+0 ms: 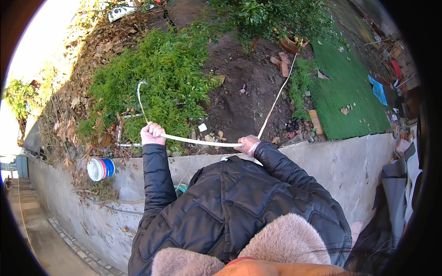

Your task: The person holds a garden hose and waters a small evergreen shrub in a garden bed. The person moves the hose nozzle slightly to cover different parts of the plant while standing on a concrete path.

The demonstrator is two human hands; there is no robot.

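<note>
A pale cream hose (202, 141) bows between my two hands above the near edge of a garden bed. My left hand (153, 133) is closed around it at the left. Past that hand a thin strand runs up over leafy green plants (165, 76) to a white, shiny tip; whether this is hose or water I cannot tell. My right hand (248, 144) grips the hose further right, and thin clear gloves seem to cover both hands. From there the hose stretches across bare soil (238, 96) toward a terracotta pot (290, 45).
A concrete wall (331, 162) edges the bed in front of me. On it, left, is a white bucket (96, 169) with a coloured band. Broken bricks (284, 65) lie on the soil beside green artificial turf (348, 93). A paved walkway (38, 220) runs below at left.
</note>
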